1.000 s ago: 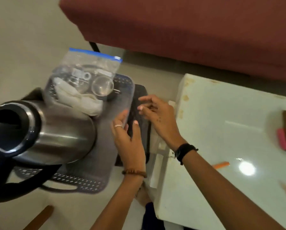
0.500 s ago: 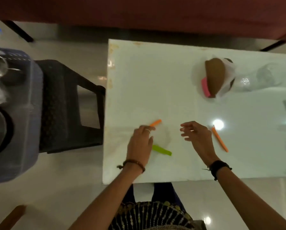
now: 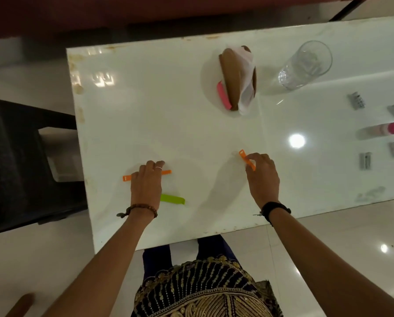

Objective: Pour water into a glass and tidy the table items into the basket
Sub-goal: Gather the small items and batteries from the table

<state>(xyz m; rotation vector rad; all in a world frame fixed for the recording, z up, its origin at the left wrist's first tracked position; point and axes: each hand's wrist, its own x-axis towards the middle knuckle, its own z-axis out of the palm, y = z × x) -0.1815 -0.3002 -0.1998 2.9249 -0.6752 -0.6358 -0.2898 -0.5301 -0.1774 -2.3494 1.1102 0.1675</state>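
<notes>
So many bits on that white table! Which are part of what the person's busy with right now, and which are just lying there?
In hand now:
- orange strip under the left hand
- orange strip pinched by the right hand

Lying untouched:
- green strip
- glass
- brown holder
- pink-capped bottle
- metal clips

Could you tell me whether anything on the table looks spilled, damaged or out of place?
Nothing spilled. The table has brownish stains along its left and far edges. The glass stands upright, apparently empty.
</notes>
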